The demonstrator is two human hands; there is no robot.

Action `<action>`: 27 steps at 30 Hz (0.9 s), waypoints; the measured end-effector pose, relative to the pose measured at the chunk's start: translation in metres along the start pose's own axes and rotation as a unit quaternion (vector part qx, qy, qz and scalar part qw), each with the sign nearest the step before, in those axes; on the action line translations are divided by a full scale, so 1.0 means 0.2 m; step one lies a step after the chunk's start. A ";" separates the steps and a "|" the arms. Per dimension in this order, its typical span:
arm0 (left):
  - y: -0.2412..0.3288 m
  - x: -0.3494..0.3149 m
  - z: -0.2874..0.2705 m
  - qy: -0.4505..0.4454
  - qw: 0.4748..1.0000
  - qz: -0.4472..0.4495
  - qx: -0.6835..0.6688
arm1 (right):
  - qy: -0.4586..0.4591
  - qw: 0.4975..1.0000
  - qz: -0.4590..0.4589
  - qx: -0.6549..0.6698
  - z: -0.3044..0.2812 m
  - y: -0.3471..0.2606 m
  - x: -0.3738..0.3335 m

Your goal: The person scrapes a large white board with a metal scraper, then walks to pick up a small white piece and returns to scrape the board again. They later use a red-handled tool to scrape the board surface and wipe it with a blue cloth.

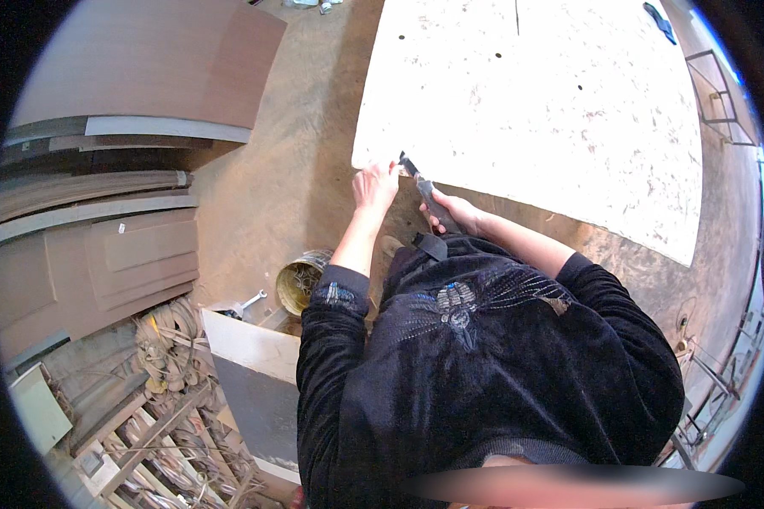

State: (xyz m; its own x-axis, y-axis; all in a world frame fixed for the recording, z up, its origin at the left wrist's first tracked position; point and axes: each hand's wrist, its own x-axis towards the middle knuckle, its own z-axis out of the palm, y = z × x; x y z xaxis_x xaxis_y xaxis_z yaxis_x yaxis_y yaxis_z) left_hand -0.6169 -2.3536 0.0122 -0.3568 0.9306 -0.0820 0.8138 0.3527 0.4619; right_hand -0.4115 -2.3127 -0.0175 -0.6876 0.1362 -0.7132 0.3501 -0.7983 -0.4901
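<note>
Your top (518, 390): black with a velvety nap, ribbed at the collar, a beaded motif across it.
Your right hand (452, 214): wrapped around the grey tool, in front of your waist.
Grey tool (429, 193): in your right hand, by the near-left corner of the white board; long and slim, dark grey, narrowing to a black tip that points away and to your left.
Your left hand (373, 185): fingers curled just beside that tip; whether they pinch anything, I cannot tell.
Bucket (288, 294): left of you, round, yellowish inside, tangled bits in it.
Wrench (253, 299): slender pale metal, just left of the bucket.
White board (518, 136): broad, flat, straight-edged, scuffed with dark specks and a few round dark spots.
Brown panels (144, 246): at your left, flat, some with rectangular mouldings.
Dark blue item (659, 24): on the board's far-right corner.
</note>
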 end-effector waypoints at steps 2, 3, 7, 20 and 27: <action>0.02 -0.04 -0.02 -0.023 0.998 0.020 -0.055 | 0.001 1.000 0.002 -0.007 0.00 -0.01 0.00; 0.01 -0.04 0.00 -0.031 0.998 0.005 -0.049 | 0.002 1.000 0.004 -0.011 0.00 -0.01 0.00; -0.06 0.07 0.02 -0.002 0.997 -0.077 0.002 | 0.006 0.999 0.007 -0.035 -0.01 0.00 0.00; -0.13 0.06 0.07 -0.051 0.984 -0.136 -0.105 | -0.007 0.998 0.028 -0.053 -0.04 -0.04 -0.01; -0.08 0.05 0.07 -0.141 0.971 -0.156 -0.112 | 0.001 0.997 0.020 -0.071 -0.06 -0.03 -0.01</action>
State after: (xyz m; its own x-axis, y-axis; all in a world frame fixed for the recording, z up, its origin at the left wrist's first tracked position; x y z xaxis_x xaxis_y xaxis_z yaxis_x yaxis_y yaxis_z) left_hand -0.6261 -2.3490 -0.0081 -0.4039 0.7826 -0.4736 0.5542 0.6213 0.5539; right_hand -0.4051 -2.3008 -0.0200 -0.6704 0.1064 -0.7343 0.4640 -0.7122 -0.5268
